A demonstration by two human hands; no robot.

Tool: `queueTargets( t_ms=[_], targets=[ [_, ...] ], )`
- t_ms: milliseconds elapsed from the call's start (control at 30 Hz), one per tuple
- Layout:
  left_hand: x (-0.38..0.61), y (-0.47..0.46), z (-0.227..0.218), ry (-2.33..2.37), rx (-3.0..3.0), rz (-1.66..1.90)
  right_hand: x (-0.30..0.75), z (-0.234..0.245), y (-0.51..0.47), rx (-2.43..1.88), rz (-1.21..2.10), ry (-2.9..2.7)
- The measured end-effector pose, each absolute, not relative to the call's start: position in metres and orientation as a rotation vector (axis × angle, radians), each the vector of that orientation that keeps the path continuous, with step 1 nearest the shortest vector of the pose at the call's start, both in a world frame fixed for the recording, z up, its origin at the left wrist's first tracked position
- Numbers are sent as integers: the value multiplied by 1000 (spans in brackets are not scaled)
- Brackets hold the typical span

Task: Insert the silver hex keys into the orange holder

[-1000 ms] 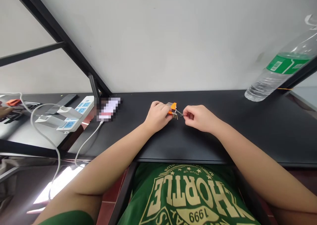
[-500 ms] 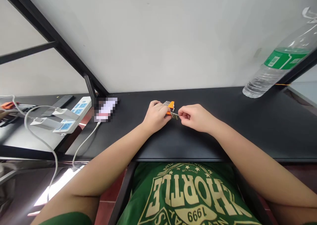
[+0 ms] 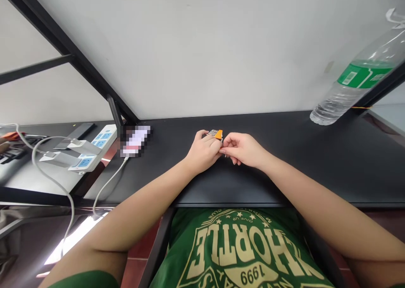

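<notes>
"Since our left hand (image 3: 205, 153) grips the holder (image 3: 219, 134), how much can we call done?"

"Several keys (image 3: 213, 132) seem seated in it, left of the bottle (image 3: 357, 79) on the table (image 3: 278, 129). Our right hand (image 3: 242, 148), fingers bent, meets the left at the holder's edge; we can't tell if it pinches a key. Whatever remains, our hands hide."

green shirt (image 3: 236, 251) | "HORTLE", "1999", "GIVE UP", upside down | bottle label (image 3: 363, 75) | lettering unclear
</notes>
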State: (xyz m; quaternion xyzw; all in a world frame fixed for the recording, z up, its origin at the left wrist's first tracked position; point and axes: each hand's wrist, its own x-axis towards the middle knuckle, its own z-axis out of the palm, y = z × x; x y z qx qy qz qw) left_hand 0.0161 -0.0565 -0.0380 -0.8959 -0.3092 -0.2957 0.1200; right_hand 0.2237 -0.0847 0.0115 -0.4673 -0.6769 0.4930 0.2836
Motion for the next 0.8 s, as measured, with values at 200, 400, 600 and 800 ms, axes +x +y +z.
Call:
queueTargets(
  t_ms=[200,400,600,800],
  targets=[
    [14,-53,-43,-1041,-2627,-997,218,-5,-78,-1197,848,-1983],
    [10,-52,-43,-1086,-2662,-1056,224,-3,-78,-1221,1062,-1972],
    [9,-54,-35,-1114,-2866,-1122,227,-5,-75,-1189,945,-1984],
    [3,-47,-40,-1156,-2798,-1152,258,-3,-58,-1194,455,-2279]
  ],
)
